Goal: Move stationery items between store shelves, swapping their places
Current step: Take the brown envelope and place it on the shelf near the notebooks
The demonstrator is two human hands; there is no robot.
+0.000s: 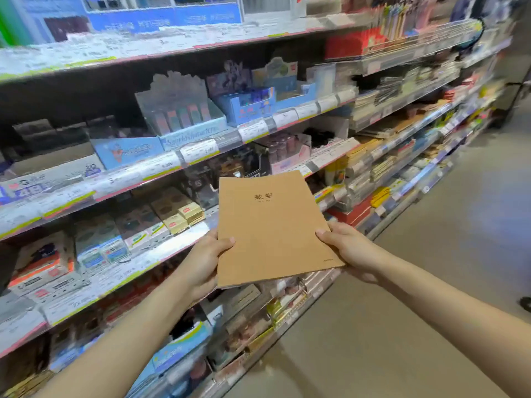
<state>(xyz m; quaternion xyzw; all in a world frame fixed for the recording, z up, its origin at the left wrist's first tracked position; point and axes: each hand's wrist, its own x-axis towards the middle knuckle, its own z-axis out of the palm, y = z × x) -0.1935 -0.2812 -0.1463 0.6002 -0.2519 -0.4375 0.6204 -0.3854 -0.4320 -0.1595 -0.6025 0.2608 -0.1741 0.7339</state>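
A brown kraft-paper notebook with two printed characters on its cover is held flat in front of the shelves, at the middle of the view. My left hand grips its lower left edge, thumb on the cover. My right hand grips its lower right edge, thumb on top and fingers underneath. The notebook hangs in the air, clear of any shelf.
Long store shelves with price-tag rails run from the left to the far right, packed with pen boxes, erasers and stacks of notebooks. The grey aisle floor lies to the right. A dark shoe tip shows at the right edge.
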